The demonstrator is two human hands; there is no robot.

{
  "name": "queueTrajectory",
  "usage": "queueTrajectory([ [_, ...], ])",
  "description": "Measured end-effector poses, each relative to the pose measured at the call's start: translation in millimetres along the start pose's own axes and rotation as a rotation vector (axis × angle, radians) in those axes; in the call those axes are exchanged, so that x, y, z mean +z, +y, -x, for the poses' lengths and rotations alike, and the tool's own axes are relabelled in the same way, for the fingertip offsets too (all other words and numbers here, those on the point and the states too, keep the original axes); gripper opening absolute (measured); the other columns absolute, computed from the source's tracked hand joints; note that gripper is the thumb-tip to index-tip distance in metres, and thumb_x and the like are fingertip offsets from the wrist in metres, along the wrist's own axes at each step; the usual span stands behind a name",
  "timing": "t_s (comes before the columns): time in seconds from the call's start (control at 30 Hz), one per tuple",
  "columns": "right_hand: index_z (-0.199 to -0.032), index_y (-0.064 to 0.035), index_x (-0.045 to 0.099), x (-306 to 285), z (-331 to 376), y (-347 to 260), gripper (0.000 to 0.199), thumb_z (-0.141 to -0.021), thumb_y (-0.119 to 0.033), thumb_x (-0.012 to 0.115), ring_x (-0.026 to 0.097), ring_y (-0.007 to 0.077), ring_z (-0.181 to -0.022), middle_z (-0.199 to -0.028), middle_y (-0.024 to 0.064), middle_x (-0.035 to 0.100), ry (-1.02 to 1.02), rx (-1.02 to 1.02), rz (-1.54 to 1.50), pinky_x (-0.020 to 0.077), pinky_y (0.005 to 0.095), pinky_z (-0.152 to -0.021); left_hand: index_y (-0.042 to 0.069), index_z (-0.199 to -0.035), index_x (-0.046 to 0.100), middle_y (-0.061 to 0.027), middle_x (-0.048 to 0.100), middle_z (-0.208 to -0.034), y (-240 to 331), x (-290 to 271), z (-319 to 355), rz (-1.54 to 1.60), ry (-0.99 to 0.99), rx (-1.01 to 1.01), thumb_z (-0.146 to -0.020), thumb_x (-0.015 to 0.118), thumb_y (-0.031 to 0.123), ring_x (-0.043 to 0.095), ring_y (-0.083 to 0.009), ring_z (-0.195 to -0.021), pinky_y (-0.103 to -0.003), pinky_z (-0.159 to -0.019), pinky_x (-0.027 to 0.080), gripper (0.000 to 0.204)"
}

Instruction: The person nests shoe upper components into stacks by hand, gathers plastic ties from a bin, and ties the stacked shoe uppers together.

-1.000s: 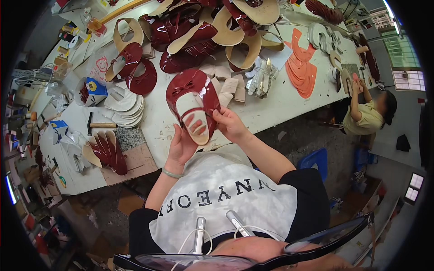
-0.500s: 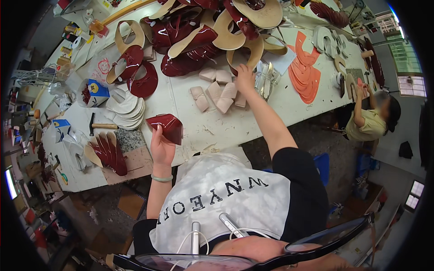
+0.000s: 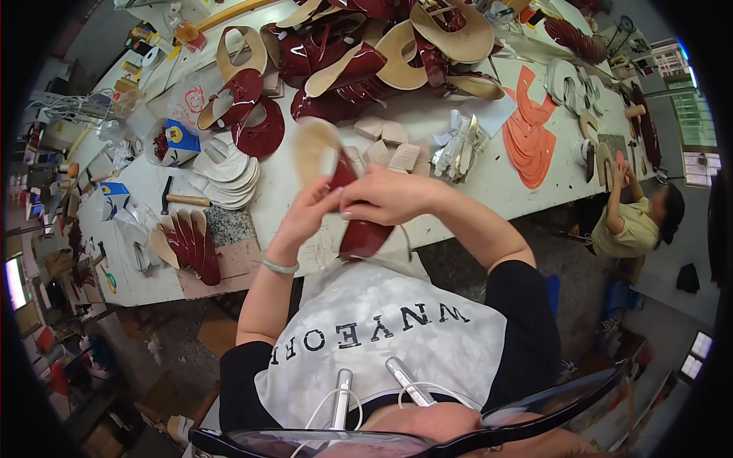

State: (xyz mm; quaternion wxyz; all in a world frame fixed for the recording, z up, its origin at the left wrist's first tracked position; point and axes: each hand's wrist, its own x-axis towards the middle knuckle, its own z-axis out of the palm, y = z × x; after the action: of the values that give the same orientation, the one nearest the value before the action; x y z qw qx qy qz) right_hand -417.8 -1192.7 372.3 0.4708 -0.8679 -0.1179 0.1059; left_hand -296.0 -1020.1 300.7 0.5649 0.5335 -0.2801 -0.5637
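Both my hands hold one shoe part above the near table edge: a dark red glossy upper [image 3: 365, 233] with a tan sole side [image 3: 314, 149] turned up. My left hand [image 3: 305, 217] grips it from below and left. My right hand [image 3: 382, 197] closes on it from the right, fingers pressed at its middle. Several small beige heel blocks [image 3: 389, 145] lie on the white table [image 3: 473, 206] just behind my hands.
A heap of red uppers and tan insoles [image 3: 366, 53] fills the table's far side. White insoles [image 3: 225, 172], a hammer [image 3: 183, 200], red pieces on a board [image 3: 191, 244] lie left. Orange cut pieces [image 3: 527, 130] lie right. A seated person [image 3: 634, 221] works at far right.
My right hand came back from the heel blocks and joined my left on the shoe part, which has been lifted and turned sole-side up.
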Motion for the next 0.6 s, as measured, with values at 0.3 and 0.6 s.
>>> queueTrajectory([
  [0.3,-0.084,-0.0051,0.057,63.8,-17.1,24.3,0.017,-0.078,-0.020,0.064,0.054,0.0267,-0.081,-0.082,0.0092,0.058,0.643,-0.130,0.020,0.0411,0.0356,-0.074,-0.001,-0.117,0.050,-0.0049,0.062,-0.101,-40.3,12.7,63.3,0.285,-0.083,-0.231,-0.086,0.058,0.018,0.059,-0.0088,-0.088,-0.022,-0.077,0.047,0.038],
  [0.6,-0.130,0.0037,0.031,108.9,20.6,177.1,0.078,-0.074,-0.034,0.068,0.041,0.0371,-0.118,-0.132,0.0221,0.037,0.900,1.005,0.270,0.0368,0.0415,-0.097,0.000,-0.114,0.055,-0.0031,0.063,-0.097,-6.9,9.9,101.4,0.396,0.080,-0.425,-0.077,0.065,0.007,0.057,-0.0089,-0.084,-0.025,-0.076,0.046,0.039],
])
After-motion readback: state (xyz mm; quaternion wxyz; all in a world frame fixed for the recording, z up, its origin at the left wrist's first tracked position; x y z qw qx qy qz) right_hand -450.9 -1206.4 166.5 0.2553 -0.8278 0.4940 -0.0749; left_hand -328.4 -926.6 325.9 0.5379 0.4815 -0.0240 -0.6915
